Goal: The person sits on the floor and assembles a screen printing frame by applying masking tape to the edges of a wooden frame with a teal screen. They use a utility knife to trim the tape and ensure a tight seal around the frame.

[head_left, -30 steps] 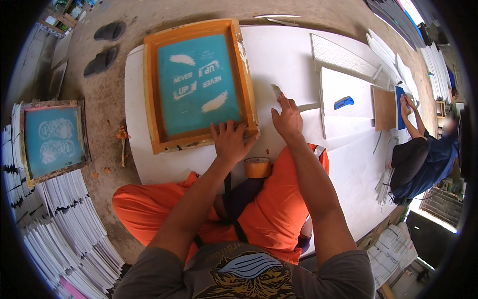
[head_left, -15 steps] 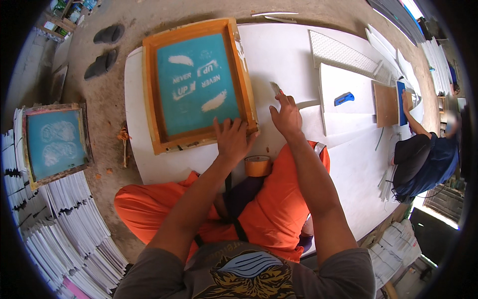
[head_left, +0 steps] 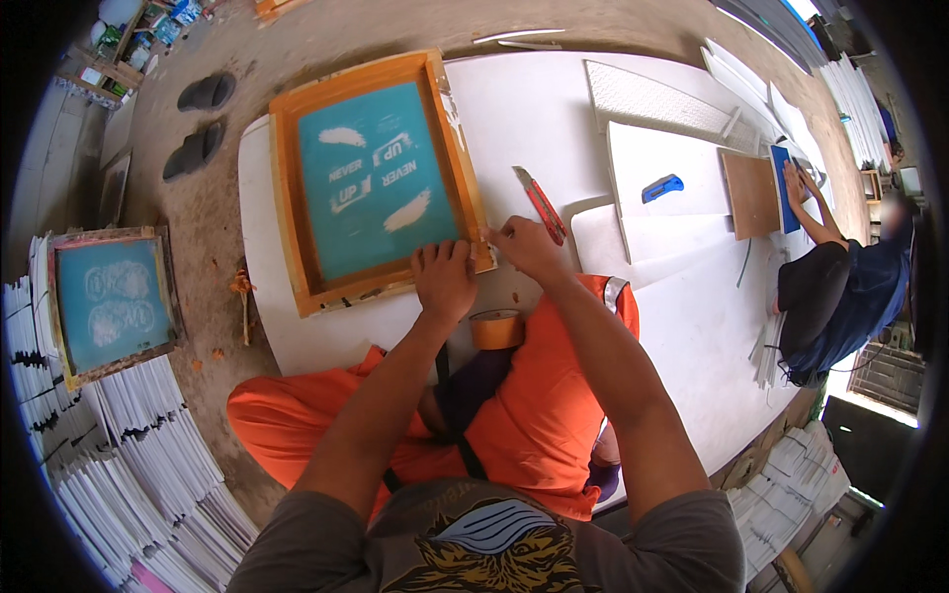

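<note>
A wooden screen-printing frame (head_left: 297,208) with teal mesh and pale lettering lies flat on the white board (head_left: 534,109) in front of me. My left hand (head_left: 445,280) presses on its near rail, fingers spread. My right hand (head_left: 522,247) pinches at the frame's near right corner, where pale tape runs along the rail. A roll of brown tape (head_left: 495,328) sits just below both hands, by my orange-clad knees. A red utility knife (head_left: 540,205) lies on the board right of the frame.
A second teal screen frame (head_left: 112,301) leans at the left over stacks of white sheets (head_left: 129,465). Black sandals (head_left: 198,124) lie on the dirt floor. At the right, another person in dark blue (head_left: 840,287) works on a wooden board; a blue tool (head_left: 661,187) lies nearby.
My right hand has come down from an open, raised pose beside the frame and closed onto its near right corner. The left hand stays on the rail.
</note>
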Demonstrator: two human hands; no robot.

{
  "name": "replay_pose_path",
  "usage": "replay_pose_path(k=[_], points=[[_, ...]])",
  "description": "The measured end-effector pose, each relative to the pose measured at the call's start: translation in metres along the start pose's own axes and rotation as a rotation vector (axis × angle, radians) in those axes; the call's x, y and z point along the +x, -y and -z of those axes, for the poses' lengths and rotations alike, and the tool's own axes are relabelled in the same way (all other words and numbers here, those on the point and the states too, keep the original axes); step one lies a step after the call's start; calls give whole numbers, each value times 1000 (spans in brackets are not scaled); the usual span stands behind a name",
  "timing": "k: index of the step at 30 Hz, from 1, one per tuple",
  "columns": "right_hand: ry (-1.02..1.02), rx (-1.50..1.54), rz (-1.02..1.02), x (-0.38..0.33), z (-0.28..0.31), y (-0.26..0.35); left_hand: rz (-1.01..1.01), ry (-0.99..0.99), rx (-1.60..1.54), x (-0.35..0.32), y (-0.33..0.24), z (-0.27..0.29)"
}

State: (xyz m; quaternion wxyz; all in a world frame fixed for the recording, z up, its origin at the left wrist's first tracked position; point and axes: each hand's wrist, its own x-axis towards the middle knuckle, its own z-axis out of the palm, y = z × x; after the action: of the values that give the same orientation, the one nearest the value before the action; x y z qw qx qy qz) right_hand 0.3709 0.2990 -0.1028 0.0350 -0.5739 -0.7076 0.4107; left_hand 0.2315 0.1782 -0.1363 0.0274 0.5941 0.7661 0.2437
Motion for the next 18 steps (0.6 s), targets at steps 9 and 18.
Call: replay_pose_path(k=[9,18], points=[[135,12,164,10,-14,1,3,80,-103,0,6,3],[102,-52,201,-1,-19,-12,-175,148,-104,-7,26,16]])
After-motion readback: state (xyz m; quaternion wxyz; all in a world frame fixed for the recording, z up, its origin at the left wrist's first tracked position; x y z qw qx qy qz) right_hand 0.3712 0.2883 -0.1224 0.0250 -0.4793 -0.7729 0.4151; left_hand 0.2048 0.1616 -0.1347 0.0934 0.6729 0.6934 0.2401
